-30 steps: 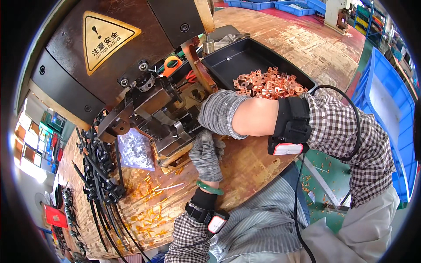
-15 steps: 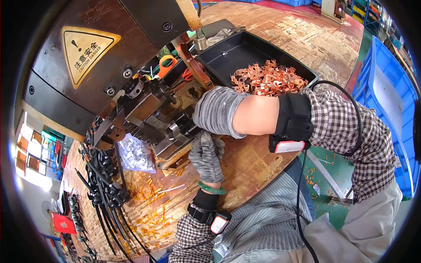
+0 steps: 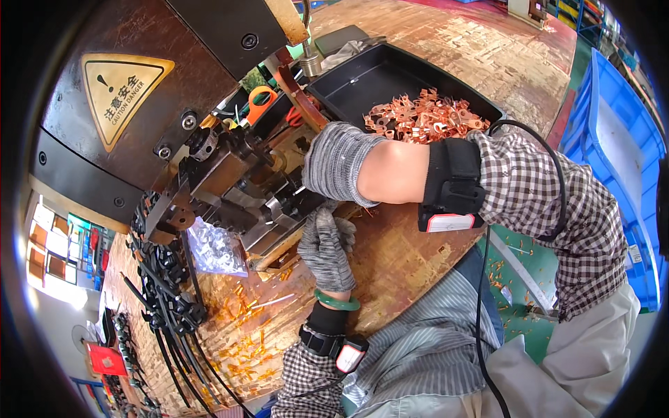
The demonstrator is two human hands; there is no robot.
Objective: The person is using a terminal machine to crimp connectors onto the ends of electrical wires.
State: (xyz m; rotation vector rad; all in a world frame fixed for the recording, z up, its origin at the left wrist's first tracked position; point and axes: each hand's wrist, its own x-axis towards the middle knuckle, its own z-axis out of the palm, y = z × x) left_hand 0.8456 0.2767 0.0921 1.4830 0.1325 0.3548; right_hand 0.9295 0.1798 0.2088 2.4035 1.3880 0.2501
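Both hands wear grey knit gloves and work close together at the front of a dark metal press [image 3: 240,184]. My right hand [image 3: 339,161] reaches over the press tooling from the right, its back toward me; its fingers are hidden. Just below it, my left hand [image 3: 325,247] is closed at the near edge of the tooling, fingertips pressed together. Whatever it pinches is too hidden to name. A small shiny metal part [image 3: 275,209] sits in the tooling beside the fingertips. Behind my right hand, a black tray [image 3: 355,87] holds a heap of copper terminals [image 3: 428,118].
Black cables [image 3: 167,285] hang left of the press, beside a clear bag of small metal parts [image 3: 214,247]. Orange scraps [image 3: 244,341] litter the wooden table [image 3: 390,279]. Orange-handled scissors [image 3: 260,104] stand behind the tooling. A blue bin [image 3: 620,174] is at the right.
The view has shifted slightly, so the press sits a little further left and higher. My right hand has moved slightly left and up in the picture; my left hand stays nearly where it was.
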